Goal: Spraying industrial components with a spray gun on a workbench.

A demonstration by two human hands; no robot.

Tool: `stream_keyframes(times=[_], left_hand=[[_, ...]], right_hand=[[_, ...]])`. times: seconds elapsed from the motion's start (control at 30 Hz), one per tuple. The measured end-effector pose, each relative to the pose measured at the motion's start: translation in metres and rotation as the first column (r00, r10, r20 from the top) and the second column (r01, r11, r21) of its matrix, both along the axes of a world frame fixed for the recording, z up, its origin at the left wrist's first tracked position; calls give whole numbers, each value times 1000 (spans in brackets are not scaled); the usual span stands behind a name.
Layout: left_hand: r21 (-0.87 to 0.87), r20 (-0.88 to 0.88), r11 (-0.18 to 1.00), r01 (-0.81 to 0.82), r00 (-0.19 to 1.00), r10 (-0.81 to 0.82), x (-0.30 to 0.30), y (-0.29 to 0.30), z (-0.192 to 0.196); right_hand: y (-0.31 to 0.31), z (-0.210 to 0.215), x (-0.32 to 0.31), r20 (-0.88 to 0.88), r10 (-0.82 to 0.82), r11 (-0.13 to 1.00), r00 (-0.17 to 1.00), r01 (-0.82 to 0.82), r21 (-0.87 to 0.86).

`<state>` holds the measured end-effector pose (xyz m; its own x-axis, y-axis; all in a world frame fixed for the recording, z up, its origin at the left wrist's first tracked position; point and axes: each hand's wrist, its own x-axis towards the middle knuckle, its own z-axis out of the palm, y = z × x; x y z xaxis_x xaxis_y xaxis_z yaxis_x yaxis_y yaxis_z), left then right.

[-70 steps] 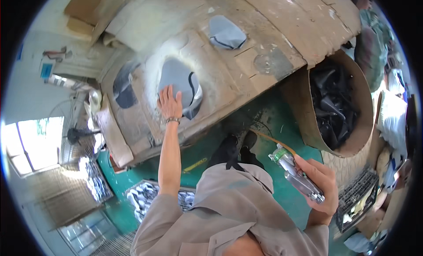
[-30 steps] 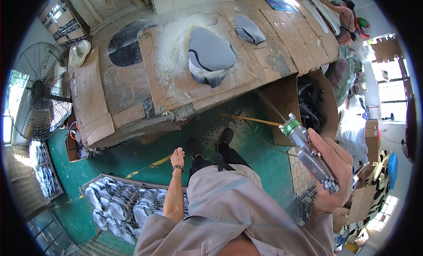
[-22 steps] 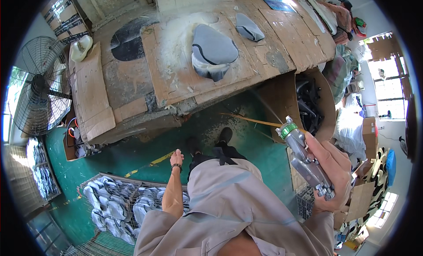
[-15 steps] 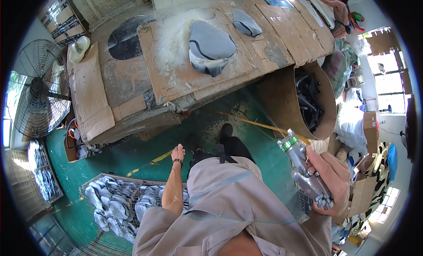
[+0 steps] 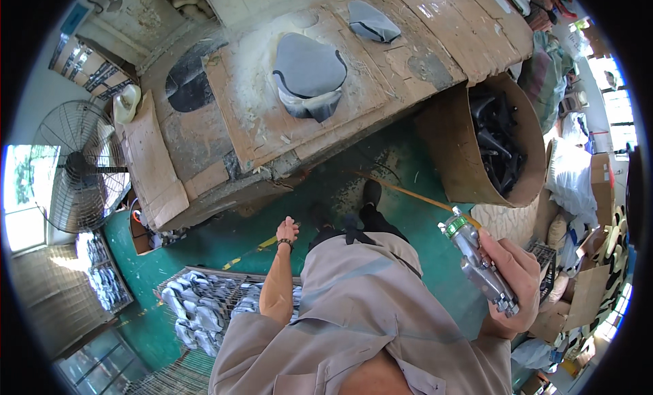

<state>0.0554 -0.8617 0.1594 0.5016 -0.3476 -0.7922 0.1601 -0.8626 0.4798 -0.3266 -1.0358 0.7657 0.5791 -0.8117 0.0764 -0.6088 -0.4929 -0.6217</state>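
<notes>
My right hand (image 5: 515, 276) is wrapped round a metal spray gun (image 5: 481, 262) with a green ring near its tip. A yellow-orange hose (image 5: 415, 194) runs from beside the gun toward the floor under the table. My left hand (image 5: 288, 230) hangs low at my side with its fingers curled in, and nothing shows in it. On the cardboard-covered table (image 5: 197, 146) ahead sits a rounded grey padded piece (image 5: 309, 65) with a black edge strip, well away from both hands. A smaller grey piece (image 5: 373, 22) lies beyond it to the right.
A round cardboard bin (image 5: 527, 146) of black parts stands right of the table. At the left is a large caged fan (image 5: 80, 162). Wire racks with several grey pieces (image 5: 194, 306) stand at lower left. Bags and cardboard boxes (image 5: 588, 296) crowd the right side.
My view has turned a little, so the table, fan and bin sit differently in the picture. The spray gun stays in my right hand, and my left hand remains low with curled fingers.
</notes>
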Motion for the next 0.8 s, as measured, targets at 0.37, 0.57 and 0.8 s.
stream_keyframes(times=[0.37, 0.57, 0.8], left_hand=[[55, -81, 998, 12, 997, -7, -28, -34, 22], [53, -78, 998, -22, 997, 26, -39, -65, 36], [-63, -80, 991, -121, 990, 116, -49, -82, 53]], right_hand=[[-75, -34, -84, 184, 150, 970, 971, -180, 162], [-111, -45, -100, 220, -150, 982, 964, 118, 150], [-156, -38, -81, 243, -223, 963, 944, 174, 206]])
